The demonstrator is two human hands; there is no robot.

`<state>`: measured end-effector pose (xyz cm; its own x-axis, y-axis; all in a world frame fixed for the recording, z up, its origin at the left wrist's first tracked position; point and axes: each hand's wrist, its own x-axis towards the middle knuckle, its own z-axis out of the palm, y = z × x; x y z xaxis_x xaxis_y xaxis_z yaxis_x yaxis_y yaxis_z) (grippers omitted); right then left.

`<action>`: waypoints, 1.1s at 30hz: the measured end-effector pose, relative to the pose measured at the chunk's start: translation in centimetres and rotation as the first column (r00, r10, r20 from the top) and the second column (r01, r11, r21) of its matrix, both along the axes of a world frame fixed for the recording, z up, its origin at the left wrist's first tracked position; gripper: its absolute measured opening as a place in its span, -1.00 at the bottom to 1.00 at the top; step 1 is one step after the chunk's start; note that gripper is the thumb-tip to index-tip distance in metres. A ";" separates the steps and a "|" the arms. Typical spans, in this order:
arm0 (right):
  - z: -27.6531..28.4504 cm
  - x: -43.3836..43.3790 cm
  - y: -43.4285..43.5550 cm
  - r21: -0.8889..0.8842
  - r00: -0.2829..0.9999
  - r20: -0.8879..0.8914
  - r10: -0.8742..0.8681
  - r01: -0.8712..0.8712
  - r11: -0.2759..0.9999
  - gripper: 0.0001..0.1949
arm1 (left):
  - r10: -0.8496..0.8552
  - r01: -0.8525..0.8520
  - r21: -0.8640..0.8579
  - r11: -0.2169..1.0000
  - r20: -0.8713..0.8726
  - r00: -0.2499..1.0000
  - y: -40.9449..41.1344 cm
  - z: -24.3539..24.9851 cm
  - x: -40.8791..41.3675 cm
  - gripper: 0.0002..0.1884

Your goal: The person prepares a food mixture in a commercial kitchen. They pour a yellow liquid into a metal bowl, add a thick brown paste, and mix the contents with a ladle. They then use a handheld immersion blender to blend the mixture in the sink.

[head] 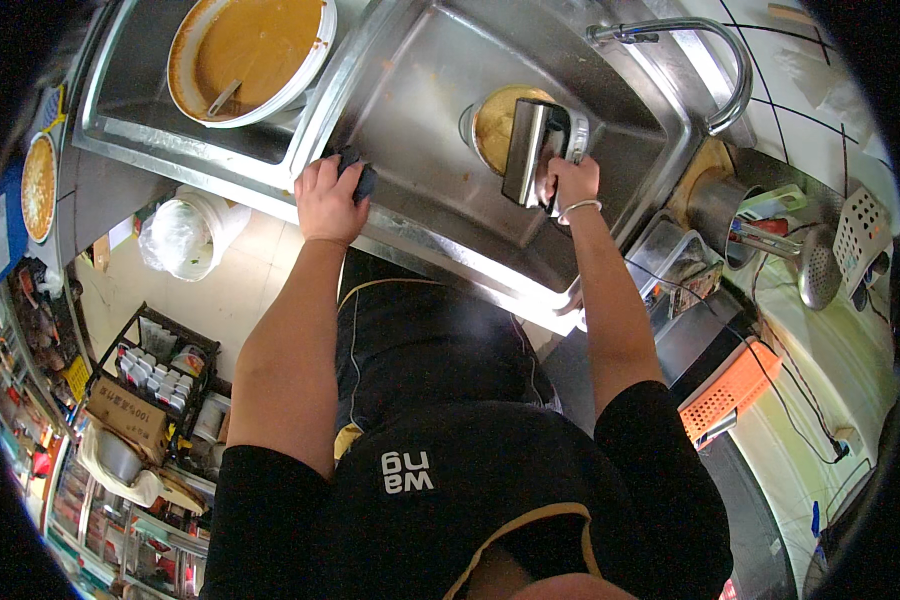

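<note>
Inside the right basin of a stainless steel sink [420,112], my right hand [576,184] grips the handle of an appliance with a shiny metal body [526,154], its exact kind unclear. The appliance lies over a round container of yellowish-brown contents [496,124], hiding part of it. My left hand [328,202] rests at the sink's front rim near the divider, its fingers around a dark pad or cloth [361,180]. In the left basin stands a white tub [321,67] of orange-brown liquid, with a metal utensil handle [225,97] sticking out.
A curved chrome faucet [742,67] arches at the right. Beside the sink are a metal pot [712,202], a clear plastic container [667,247], a perforated ladle [820,266] and an orange basket [735,390]. A lined white bin [187,236] and a black crate [210,349] stand lower left.
</note>
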<state>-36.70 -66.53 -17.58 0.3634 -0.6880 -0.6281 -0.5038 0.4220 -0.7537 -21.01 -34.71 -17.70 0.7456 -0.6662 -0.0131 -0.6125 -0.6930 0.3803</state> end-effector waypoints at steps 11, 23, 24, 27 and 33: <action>-0.3 -7.6 -1.9 -0.052 0.989 -0.126 0.083 -0.090 0.995 -0.92 | 0.005 -0.005 -0.016 1.000 -0.003 1.000 0.1 -0.3 0.1 -0.47; -0.7 -3.2 1.3 0.018 0.961 -0.107 0.256 -0.255 0.967 -0.92 | -0.016 0.016 -0.005 1.000 0.029 0.999 0.1 -0.4 0.0 -0.47; -1.3 -2.7 0.8 -0.027 0.954 -0.151 0.260 -0.266 0.964 -0.89 | -0.014 0.014 0.009 1.000 0.023 1.000 0.0 -0.5 0.0 -0.47; -2.0 -2.0 -0.5 -0.026 0.980 -0.065 0.189 -0.191 0.981 -0.84 | -0.018 0.018 0.028 0.999 0.025 1.000 0.0 -0.6 -0.1 -0.48; 2.1 -1.6 1.0 -0.123 0.914 -0.333 0.232 -0.286 0.950 -0.83 | -0.010 0.010 0.001 1.000 0.047 0.999 0.4 -0.9 -0.1 -0.48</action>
<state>-38.26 -65.57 -15.52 0.3483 -0.6999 -0.6236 -0.7979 0.1278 -0.5891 -21.10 -34.35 -18.60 0.7388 -0.6736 0.0209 -0.6364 -0.6871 0.3506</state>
